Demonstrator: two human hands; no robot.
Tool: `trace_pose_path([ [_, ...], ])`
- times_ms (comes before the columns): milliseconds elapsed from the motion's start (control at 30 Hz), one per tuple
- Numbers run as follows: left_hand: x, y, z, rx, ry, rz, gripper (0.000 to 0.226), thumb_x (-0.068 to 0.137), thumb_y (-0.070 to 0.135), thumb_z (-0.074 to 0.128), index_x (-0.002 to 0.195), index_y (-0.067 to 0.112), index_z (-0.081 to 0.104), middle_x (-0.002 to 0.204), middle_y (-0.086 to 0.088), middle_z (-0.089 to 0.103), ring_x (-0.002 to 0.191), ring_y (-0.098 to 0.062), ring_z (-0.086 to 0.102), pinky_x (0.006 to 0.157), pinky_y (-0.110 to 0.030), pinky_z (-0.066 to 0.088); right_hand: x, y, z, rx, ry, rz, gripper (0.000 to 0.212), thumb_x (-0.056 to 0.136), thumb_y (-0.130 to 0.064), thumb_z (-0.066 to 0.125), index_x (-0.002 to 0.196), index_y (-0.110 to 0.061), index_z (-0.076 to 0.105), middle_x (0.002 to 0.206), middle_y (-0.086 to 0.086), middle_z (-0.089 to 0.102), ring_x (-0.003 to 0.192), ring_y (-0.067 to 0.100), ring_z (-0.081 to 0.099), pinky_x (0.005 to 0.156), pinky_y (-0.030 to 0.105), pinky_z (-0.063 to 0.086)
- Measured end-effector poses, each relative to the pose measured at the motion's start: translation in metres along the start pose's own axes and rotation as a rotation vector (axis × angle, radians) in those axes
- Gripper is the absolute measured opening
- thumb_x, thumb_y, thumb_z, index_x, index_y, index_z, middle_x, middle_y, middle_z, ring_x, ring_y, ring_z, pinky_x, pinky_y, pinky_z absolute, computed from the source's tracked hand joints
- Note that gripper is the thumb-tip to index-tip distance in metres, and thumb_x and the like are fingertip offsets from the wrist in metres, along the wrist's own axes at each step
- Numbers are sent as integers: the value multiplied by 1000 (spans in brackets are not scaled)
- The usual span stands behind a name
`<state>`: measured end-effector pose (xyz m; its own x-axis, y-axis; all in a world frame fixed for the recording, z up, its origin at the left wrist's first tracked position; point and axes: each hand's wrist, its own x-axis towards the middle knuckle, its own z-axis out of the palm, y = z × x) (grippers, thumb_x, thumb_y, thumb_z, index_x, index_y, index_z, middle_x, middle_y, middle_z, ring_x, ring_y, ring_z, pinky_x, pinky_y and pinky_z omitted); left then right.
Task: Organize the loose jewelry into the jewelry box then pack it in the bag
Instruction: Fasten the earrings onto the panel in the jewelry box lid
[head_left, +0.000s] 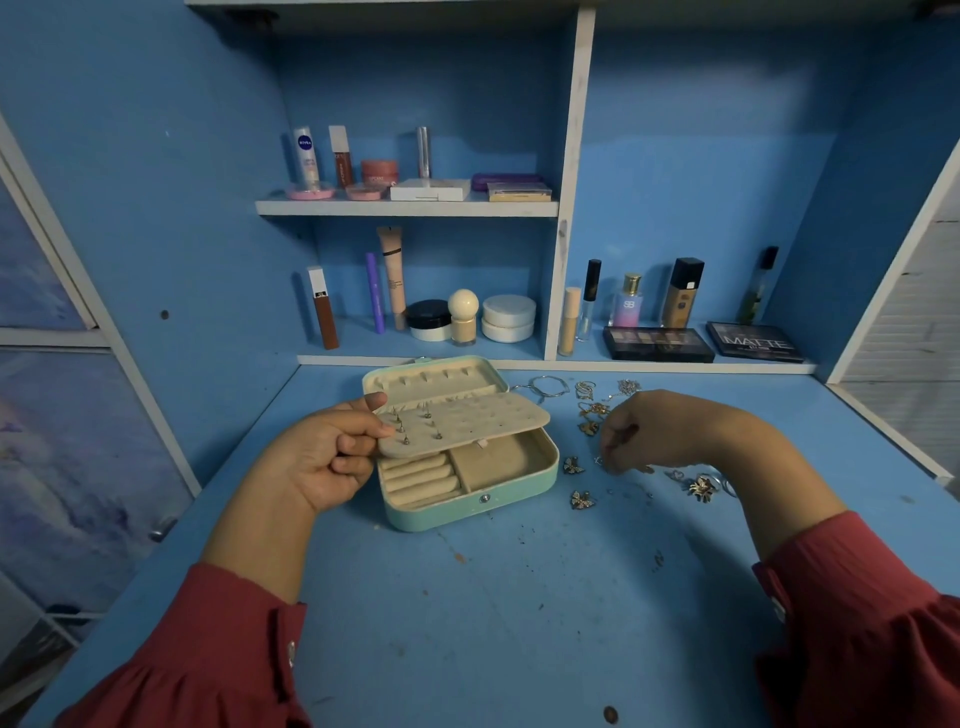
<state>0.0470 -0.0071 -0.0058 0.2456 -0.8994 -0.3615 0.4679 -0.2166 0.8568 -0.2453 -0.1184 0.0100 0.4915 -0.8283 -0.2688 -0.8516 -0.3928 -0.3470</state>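
A mint-green jewelry box (470, 499) stands open on the blue desk (467, 623), its cream earring panel (462, 423) pinched at the left edge by the left hand (324, 457). Several studs (405, 440) sit in the panel. The right hand (649, 434) reaches down among loose jewelry (582, 500) scattered right of the box, fingers (613, 457) curled around a small piece too tiny to identify.

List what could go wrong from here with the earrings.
1. The left hand holds the stud panel tilted above the box; a slipped grip could shake the few seated studs loose.
2. The right hand pinches at tiny pieces; one could drop and vanish among the table's specks.
3. The right sleeve could sweep the flower earrings away.
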Motion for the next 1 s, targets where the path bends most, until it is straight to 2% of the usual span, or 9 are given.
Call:
trace_pose_path([
  [100,1,0,0,1,0,1,31,87,-14,41,91,15,55,39,9,36,24,-2,28,25,-10,18,0,0,0,0,6,-10,7,77,-27,71,81,-32,72,87,-4,72,83,14,66,81,34,54],
  [200,1,0,-1,6,3,2,31,87,-13,42,91,15,55,39,9,36,24,-2,28,25,-11,18,-1,0,1,2,0,-18,12,76,-21,72,78,-33,71,81,-7,71,71,10,63,72,28,52],
  [300,0,0,-1,8,1,2,31,87,-14,43,92,14,55,40,9,37,25,-2,28,25,-11,19,-2,-1,1,-2,3,-14,13,76,-19,73,80,-31,72,79,-12,69,69,7,61,68,23,50],
  [533,-1,0,0,-3,-4,-3,31,87,-13,41,91,14,54,38,9,38,24,-2,29,25,-10,18,-2,-1,-1,-13,-10,-9,12,75,-20,78,83,-29,76,82,-13,71,80,9,65,79,27,53],
  [767,0,0,0,-9,-8,-7,31,88,-13,41,91,14,54,39,8,39,24,-2,29,25,-10,18,0,1,2,-29,32,-28,6,79,-25,74,75,-28,71,70,-11,66,63,4,57,62,19,46],
  [833,0,0,-1,-13,-8,-7,31,88,-13,41,91,14,55,39,8,38,24,-2,29,25,-10,18,1,3,2,-25,40,-21,6,81,-26,71,75,-24,70,72,-5,68,61,7,56,60,20,46],
  [1000,0,0,-1,-13,-9,-7,31,87,-13,40,90,14,55,39,8,38,24,-2,29,25,-10,18,4,6,3,-19,55,-33,10,84,-27,67,82,-18,71,82,2,70,69,11,58,70,28,50],
])
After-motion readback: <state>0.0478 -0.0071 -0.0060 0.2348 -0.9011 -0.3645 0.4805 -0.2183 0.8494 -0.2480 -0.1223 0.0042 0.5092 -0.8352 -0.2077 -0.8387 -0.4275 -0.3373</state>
